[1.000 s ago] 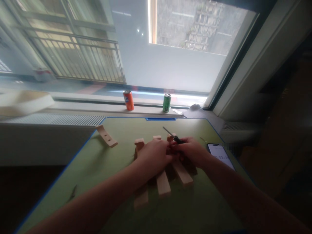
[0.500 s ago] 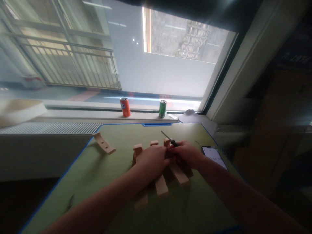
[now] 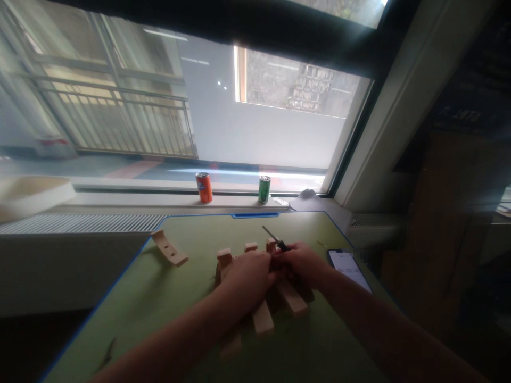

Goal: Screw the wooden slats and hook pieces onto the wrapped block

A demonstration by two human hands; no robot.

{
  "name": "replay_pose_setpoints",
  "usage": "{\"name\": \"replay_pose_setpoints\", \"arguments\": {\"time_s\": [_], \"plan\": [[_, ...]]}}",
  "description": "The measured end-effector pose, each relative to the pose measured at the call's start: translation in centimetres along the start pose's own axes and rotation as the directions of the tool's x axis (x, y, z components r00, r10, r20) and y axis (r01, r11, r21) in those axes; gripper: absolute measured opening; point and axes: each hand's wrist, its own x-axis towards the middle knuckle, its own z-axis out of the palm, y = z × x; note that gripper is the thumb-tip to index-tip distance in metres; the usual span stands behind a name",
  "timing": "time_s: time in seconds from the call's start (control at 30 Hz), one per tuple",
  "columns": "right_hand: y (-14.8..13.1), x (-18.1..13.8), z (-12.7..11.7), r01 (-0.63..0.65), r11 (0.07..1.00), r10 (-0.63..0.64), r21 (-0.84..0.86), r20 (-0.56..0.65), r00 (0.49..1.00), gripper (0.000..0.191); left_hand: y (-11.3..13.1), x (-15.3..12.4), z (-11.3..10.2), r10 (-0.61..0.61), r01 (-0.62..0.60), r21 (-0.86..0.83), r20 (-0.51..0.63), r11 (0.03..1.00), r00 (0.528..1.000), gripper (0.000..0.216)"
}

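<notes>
My right hand (image 3: pixel 304 263) is closed around a screwdriver (image 3: pixel 282 246), its bare metal shaft pointing up and away to the left. Its fingertips meet those of my left hand (image 3: pixel 250 270), which lies curled over a set of pale wooden pieces. What the left fingers pinch is hidden between the hands. Wooden slats stick out toward me below the hands, one in the middle (image 3: pixel 262 318) and one to the right (image 3: pixel 293 298). Beyond the hands stand short wooden block ends, the left one (image 3: pixel 224 256) being the clearest.
A curved wooden piece with two holes (image 3: pixel 169 249) lies at the table's left edge. On the right is a phone (image 3: pixel 348 270) showing a timer. An orange can (image 3: pixel 204 188) and a green can (image 3: pixel 264 190) stand on the windowsill. A small dark item (image 3: pixel 108 352) lies front left.
The whole scene sits slightly lower in the picture, as the head camera has tilted up. Both hands and the screwdriver keep nearly the same place over the wooden pieces.
</notes>
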Motion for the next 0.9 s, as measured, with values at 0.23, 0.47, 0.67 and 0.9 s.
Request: {"name": "replay_pose_setpoints", "arguments": {"time_s": [0.23, 0.47, 0.67, 0.9], "plan": [[-0.2, 0.0, 0.0, -0.012, 0.999, 0.012, -0.034, 0.0, 1.0, 0.007, -0.3, 0.1, 0.3, 0.015, -0.015, -0.016, -0.019, 1.0, 1.0, 0.028], [-0.4, -0.4, -0.4, 0.028, 0.999, -0.026, -0.032, 0.049, 0.998, 0.011, -0.6, -0.2, 0.3, 0.046, -0.049, -0.043, -0.061, 0.998, 0.997, 0.031], [0.0, -1.2, -0.3, 0.093, 0.984, -0.098, -0.152, -0.026, 0.995, 0.017, -0.2, -0.1, -0.3, 0.028, -0.03, -0.067, -0.033, 0.997, 0.999, 0.032], [0.4, -1.8, -0.8, 0.152, 0.938, -0.22, -0.312, -0.195, 0.956, 0.023, -0.3, -0.2, -0.2, 0.013, -0.014, -0.073, -0.02, 0.997, 1.0, 0.034]]}}
